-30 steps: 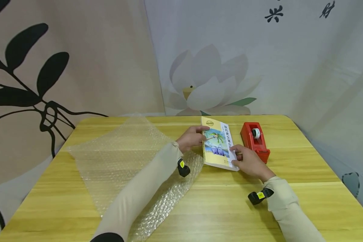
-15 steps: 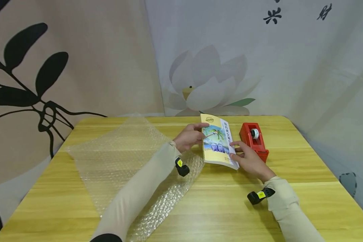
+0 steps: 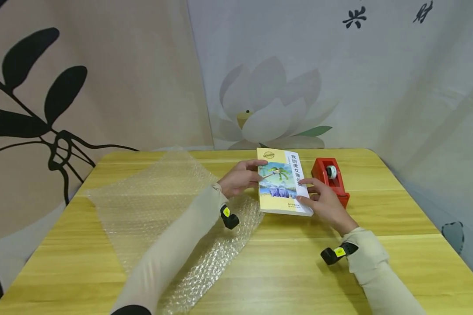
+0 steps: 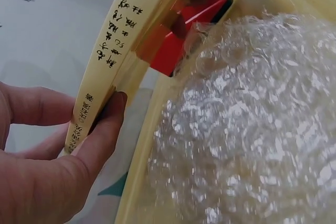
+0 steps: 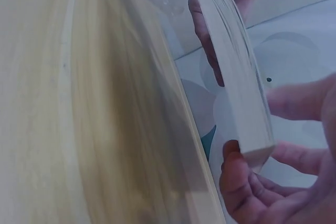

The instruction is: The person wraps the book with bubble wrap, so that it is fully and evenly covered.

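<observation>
Both hands hold a paperback book [image 3: 277, 181] with a yellow cover, a beach picture and a white title strip. My left hand [image 3: 240, 178] grips its spine side; in the left wrist view the thumb and fingers pinch the yellow spine [image 4: 107, 56]. At the opposite edge, my right hand [image 3: 325, 203] pinches the lower right corner, and the right wrist view shows fingers on both faces of the page block [image 5: 241, 77]. Raised off the table, the book faces up toward the head camera. A sheet of bubble wrap [image 3: 161, 197] lies under and beside the left forearm.
A red tape dispenser [image 3: 333, 180] with a small white roll stands just behind the right hand. The wooden table [image 3: 284, 271] ends at a back edge before a printed curtain [image 3: 161, 78]. Bubble wrap reaches the front of the table.
The book has lifted and turned its cover more squarely to the head camera, shifting slightly left. The left hand has moved a little left with it; the right hand keeps its hold.
</observation>
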`<state>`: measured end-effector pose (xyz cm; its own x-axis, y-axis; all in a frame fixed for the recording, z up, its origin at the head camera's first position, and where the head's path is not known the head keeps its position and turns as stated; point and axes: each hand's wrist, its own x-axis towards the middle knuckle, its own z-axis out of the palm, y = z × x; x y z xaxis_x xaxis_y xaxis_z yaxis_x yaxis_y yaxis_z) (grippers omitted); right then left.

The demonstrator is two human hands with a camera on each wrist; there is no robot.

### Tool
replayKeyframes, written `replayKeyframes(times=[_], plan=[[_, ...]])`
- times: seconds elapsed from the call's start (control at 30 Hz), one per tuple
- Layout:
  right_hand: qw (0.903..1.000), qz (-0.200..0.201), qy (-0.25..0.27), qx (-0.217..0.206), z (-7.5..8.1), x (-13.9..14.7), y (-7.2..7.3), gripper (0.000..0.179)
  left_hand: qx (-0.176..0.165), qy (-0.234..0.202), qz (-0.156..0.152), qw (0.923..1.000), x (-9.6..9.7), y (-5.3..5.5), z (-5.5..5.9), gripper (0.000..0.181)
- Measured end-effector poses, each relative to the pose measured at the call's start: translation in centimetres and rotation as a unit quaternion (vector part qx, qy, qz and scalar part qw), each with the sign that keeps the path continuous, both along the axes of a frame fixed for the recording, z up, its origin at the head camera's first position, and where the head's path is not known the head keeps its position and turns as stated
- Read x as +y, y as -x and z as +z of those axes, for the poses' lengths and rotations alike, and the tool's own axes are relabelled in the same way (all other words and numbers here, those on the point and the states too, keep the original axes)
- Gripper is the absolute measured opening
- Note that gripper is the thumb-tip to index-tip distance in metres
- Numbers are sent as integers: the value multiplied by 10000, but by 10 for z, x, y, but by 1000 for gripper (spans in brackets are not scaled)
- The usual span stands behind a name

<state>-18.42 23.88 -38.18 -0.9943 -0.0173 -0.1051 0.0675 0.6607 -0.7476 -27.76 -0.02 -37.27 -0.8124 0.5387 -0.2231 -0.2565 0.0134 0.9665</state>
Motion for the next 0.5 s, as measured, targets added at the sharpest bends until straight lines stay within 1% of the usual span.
replayKeyframes(times=[0.23, 0.43, 0.5], plan=[[9999, 21, 87, 132, 4, -6, 1, 51, 56, 99, 53, 9999, -11, -1, 2, 49], [9996, 63, 251, 105, 7, -12, 1, 50, -70, 67, 81, 9999, -17, -4, 4, 49], [9994, 94, 303, 155, 7, -15, 1, 50, -113, 46, 76, 9999, -20, -4, 4, 49]])
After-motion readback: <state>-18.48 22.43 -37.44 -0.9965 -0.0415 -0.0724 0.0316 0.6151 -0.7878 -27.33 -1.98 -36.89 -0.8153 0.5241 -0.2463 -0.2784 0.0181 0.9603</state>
